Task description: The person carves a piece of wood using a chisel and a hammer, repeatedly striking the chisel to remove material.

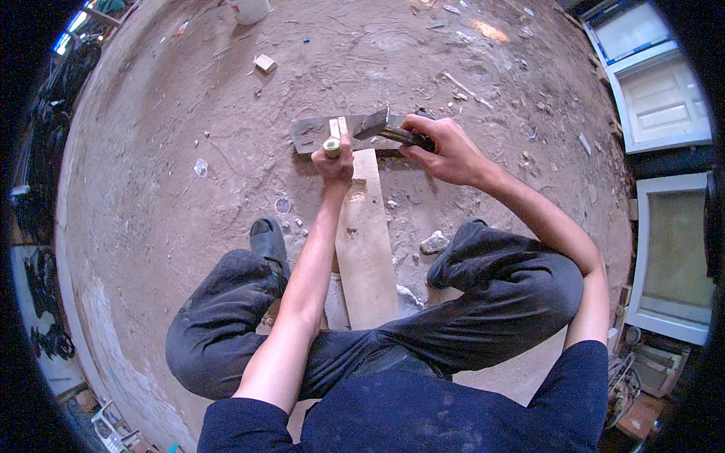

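My left hand (337, 167) is closed around a chisel (331, 146) whose round, pale handle end points up at me; its blade is hidden by the fist. Just to the right, my right hand (445, 151) grips a hammer (373, 125) by its dark handle, the metal head close to the left hand and apart from the chisel. Beneath them a pale wooden plank (366, 257) runs from between my legs to a dark board (310, 137) lying crosswise. A rough, chipped patch shows in the plank just below my left hand. Small pale wood strips (337, 125) stand out against the dark board.
Bits of debris, a small pale block (265, 63) and a stone (434, 242) lie on the dirt floor (174, 113). A white bucket (251, 9) stands at the far edge. White framed panels (672, 257) line the right side; dark coiled material (60, 113) is on the left.
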`<action>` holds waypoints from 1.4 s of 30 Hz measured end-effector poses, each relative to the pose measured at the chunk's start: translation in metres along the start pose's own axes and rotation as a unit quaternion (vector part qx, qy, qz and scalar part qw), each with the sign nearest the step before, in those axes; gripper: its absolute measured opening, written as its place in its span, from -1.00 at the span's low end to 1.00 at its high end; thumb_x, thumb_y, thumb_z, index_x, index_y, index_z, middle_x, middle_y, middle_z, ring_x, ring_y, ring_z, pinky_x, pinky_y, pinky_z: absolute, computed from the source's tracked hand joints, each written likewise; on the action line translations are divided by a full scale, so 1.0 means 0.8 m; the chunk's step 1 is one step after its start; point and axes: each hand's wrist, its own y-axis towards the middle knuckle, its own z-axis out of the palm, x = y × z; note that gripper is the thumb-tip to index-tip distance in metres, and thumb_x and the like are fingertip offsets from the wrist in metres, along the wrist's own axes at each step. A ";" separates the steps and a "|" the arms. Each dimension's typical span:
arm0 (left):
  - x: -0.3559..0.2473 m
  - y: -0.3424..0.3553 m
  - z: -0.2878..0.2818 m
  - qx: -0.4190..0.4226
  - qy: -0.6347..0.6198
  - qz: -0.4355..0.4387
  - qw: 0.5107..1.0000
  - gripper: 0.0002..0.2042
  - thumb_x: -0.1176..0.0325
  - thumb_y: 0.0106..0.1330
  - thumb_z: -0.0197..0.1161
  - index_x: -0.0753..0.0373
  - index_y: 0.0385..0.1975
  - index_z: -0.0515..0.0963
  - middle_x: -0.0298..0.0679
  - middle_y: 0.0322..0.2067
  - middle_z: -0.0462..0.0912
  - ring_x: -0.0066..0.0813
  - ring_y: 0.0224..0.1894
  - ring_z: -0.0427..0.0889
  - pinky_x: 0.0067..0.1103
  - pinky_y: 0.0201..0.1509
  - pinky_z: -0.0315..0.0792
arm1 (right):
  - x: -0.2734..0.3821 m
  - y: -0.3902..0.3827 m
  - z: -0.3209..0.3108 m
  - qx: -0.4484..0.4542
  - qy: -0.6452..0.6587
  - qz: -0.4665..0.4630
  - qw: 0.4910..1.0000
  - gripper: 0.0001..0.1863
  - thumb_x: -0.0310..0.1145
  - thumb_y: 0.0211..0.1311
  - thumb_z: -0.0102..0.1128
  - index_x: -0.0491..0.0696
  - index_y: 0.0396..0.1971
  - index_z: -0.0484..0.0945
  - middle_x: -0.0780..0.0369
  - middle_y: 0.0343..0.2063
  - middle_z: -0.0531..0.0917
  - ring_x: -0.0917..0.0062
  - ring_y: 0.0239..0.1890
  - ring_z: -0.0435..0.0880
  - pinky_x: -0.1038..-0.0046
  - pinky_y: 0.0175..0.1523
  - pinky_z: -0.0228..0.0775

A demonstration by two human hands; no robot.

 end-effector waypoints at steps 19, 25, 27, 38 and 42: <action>0.009 0.020 0.008 -0.051 0.135 0.076 0.987 -0.73 0.35 0.18 0.34 0.38 -0.64 0.50 -0.43 -0.75 0.45 -0.76 -0.61 0.37 -0.56 -0.56 0.28 | 0.021 0.085 0.037 0.041 -0.069 0.062 0.995 -0.67 -0.14 0.30 0.19 -0.14 -0.20 0.52 -0.04 -0.41 0.64 0.05 -0.27 0.65 0.16 -0.20 0.44; 0.004 0.019 0.012 -0.060 0.160 0.106 0.980 -0.70 0.35 0.18 0.33 0.38 -0.69 0.46 -0.39 -0.78 0.39 -0.74 -0.63 0.33 -0.52 -0.58 0.26 | 0.000 0.113 0.043 0.013 -0.115 0.032 0.993 -0.65 -0.11 0.35 0.15 -0.16 -0.29 0.52 -0.05 -0.47 0.58 0.06 -0.44 0.55 0.20 -0.31 0.37; 0.010 0.022 0.007 -0.051 0.150 0.088 0.984 -0.70 0.35 0.18 0.33 0.38 -0.69 0.46 -0.36 -0.79 0.41 -0.72 -0.65 0.35 -0.51 -0.58 0.27 | 0.001 0.116 0.042 -0.065 -0.046 -0.006 0.997 -0.75 -0.24 0.37 0.13 -0.15 -0.29 0.47 -0.02 -0.56 0.47 0.20 -0.55 0.40 0.24 -0.36 0.32; 0.017 0.020 0.006 -0.033 0.147 0.084 0.985 -0.73 0.34 0.19 0.32 0.36 -0.65 0.49 -0.27 -0.79 0.47 -0.65 -0.68 0.45 -0.51 -0.57 0.32 | -0.004 0.120 0.046 -0.087 0.007 -0.058 0.994 -0.78 -0.29 0.38 0.15 -0.14 -0.27 0.42 0.16 -0.63 0.31 0.66 -0.53 0.23 0.45 -0.45 0.21; 0.020 0.019 0.013 -0.037 0.161 0.085 0.983 -0.73 0.34 0.20 0.32 0.37 -0.65 0.49 -0.30 -0.79 0.47 -0.68 -0.68 0.44 -0.52 -0.58 0.31 | -0.016 0.107 0.068 -0.107 0.018 -0.086 0.990 -0.83 -0.35 0.35 0.14 -0.13 -0.25 0.41 0.03 -0.55 0.55 0.27 -0.54 0.55 0.30 -0.40 0.35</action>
